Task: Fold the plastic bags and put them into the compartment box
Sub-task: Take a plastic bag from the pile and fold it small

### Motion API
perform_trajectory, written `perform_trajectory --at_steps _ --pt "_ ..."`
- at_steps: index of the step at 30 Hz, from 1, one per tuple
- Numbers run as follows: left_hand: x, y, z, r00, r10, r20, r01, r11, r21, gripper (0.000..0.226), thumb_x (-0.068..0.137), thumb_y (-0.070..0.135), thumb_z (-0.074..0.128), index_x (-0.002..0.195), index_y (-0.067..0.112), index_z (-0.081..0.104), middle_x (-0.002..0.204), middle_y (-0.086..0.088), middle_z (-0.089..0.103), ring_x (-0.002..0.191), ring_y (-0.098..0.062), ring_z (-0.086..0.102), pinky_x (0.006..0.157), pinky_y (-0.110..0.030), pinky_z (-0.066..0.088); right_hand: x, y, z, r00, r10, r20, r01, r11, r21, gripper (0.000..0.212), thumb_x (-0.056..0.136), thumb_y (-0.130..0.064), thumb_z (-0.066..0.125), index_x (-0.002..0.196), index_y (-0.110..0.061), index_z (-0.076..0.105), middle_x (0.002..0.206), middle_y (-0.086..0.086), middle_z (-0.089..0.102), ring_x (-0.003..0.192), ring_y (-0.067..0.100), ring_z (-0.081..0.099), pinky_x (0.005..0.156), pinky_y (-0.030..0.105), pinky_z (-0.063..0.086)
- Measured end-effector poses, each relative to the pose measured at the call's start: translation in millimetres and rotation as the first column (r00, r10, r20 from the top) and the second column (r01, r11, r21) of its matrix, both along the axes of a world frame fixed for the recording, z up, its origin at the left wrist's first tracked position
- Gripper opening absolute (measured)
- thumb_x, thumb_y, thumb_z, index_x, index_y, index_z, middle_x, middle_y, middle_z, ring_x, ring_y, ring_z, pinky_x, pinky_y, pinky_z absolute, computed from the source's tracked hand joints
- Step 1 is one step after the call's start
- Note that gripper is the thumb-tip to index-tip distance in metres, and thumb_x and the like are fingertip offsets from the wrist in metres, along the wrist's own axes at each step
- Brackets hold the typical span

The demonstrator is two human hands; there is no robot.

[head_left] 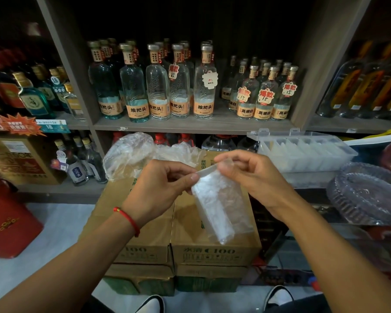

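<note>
A clear plastic bag, folded into a long strip, hangs in front of me above the cardboard cartons. My left hand pinches its upper left edge. My right hand pinches the top right corner, fingers curled on the plastic. A heap of loose, crumpled clear bags lies on the far part of the cartons, behind my hands. The clear compartment box stands open at the right on a ledge, with folded bags in several of its slots and its lid tipped back.
Stacked brown cartons serve as the work surface. Shelves of glass liquor bottles fill the wall behind. A red gift box sits on the floor at left. Clear ribbed plastic lids are stacked at right.
</note>
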State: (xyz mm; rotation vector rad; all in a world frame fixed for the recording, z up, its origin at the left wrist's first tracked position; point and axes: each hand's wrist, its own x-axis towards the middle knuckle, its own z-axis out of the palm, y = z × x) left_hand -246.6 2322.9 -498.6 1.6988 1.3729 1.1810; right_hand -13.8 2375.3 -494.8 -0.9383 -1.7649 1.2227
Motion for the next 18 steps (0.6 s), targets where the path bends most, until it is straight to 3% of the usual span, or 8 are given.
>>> perform_trajectory --at_steps 2,5,8,10,15,18 --pt "-0.2 -0.6 1.0 0.999 -0.005 0.032 0.005 1.0 -0.005 0.012 0.089 0.024 0.074 0.097 0.017 0.081 0.077 -0.003 0.078 0.071 -0.015 0.073 0.065 -0.02 0.055 -2.3 -2.5 -5.0 0.996 0.076 0.051 -0.07 0.99 -0.119 0.042 0.075 -0.047 0.085 0.111 -0.027 0.077 0.103 -0.008 0.08 0.095 0.01 0.077 0.078 0.025 0.061" --pt "0.4 -2.4 3.3 0.991 0.006 0.136 0.005 0.997 -0.079 0.03 0.086 0.037 0.071 0.105 0.016 0.078 0.085 -0.003 0.079 0.08 -0.015 0.075 0.072 -0.023 0.06 -7.6 -4.8 -9.0 0.994 -0.035 0.104 0.045 0.994 -0.103 0.05 0.063 -0.052 0.087 0.103 -0.024 0.077 0.098 -0.008 0.081 0.089 0.012 0.078 0.076 0.031 0.062" --pt "3.4 -3.4 1.6 0.953 -0.06 0.297 0.143 0.953 -0.266 0.051 0.084 0.046 0.074 0.124 0.014 0.069 0.108 0.0 0.079 0.104 -0.015 0.074 0.088 -0.029 0.061 -9.6 -4.5 -7.6 0.991 -0.132 0.001 0.132 0.984 -0.121 0.05 0.066 -0.048 0.087 0.104 -0.018 0.077 0.097 -0.001 0.081 0.088 0.018 0.079 0.077 0.038 0.065" --pt "12.1 -5.6 -1.9 0.939 -0.135 0.318 0.243 0.911 -0.333 0.047 0.087 0.038 0.077 0.126 0.015 0.067 0.114 0.002 0.078 0.109 -0.014 0.073 0.092 -0.03 0.06 -10.7 -5.3 -6.5 0.987 -0.156 -0.05 0.146 0.976 -0.161 0.049 0.069 -0.044 0.088 0.108 -0.016 0.076 0.1 0.001 0.081 0.091 0.021 0.079 0.081 0.044 0.065" --pt "26.8 -5.9 -10.3 0.968 -0.046 0.247 0.117 0.953 -0.28 0.001 0.092 0.01 0.075 0.093 0.01 0.075 0.082 -0.006 0.076 0.078 -0.011 0.072 0.073 -0.02 0.056 -16.4 -8.2 -5.3 0.968 -0.234 -0.095 0.21 0.955 -0.209 0.038 0.079 -0.03 0.088 0.111 -0.013 0.075 0.102 0.004 0.081 0.095 0.022 0.079 0.089 0.05 0.063" --pt "24.6 -3.3 -12.4 0.977 0.016 0.213 0.04 0.966 -0.255 0.003 0.09 0.007 0.076 0.089 0.006 0.074 0.073 -0.01 0.071 0.069 -0.01 0.067 0.068 -0.019 0.055 -14.6 -7.8 -6.2 0.972 -0.206 -0.111 0.165 0.94 -0.298 0.057 0.067 -0.039 0.089 0.116 -0.015 0.074 0.107 0.003 0.081 0.1 0.022 0.078 0.094 0.049 0.061"
